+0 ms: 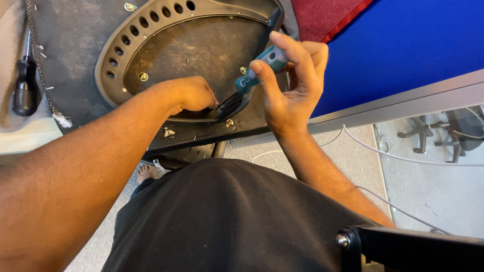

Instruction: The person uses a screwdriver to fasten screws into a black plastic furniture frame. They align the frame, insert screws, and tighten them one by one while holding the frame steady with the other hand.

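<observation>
Black shirt (227,221) nearest, left hand (194,94) clenched on seat plate (186,55), right hand (292,83) gripping teal screwdriver (254,73), grey floor (428,171).

Blue partition panel (408,40) with grey metal rail (403,103) along its lower edge; grey carpet floor (353,161) below; office chair base (421,133) beyond the rail.

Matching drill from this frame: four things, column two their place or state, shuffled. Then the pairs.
1. right hand
2. left hand
3. black-handled screwdriver
4. brass screw

A. lying loose at the far left, untouched
B. pressed on the near rim of the black plastic frame
C. fingers around a teal-handled screwdriver
D. set in the dark panel near the top edge

Pairs: 1-C, 2-B, 3-A, 4-D
</observation>
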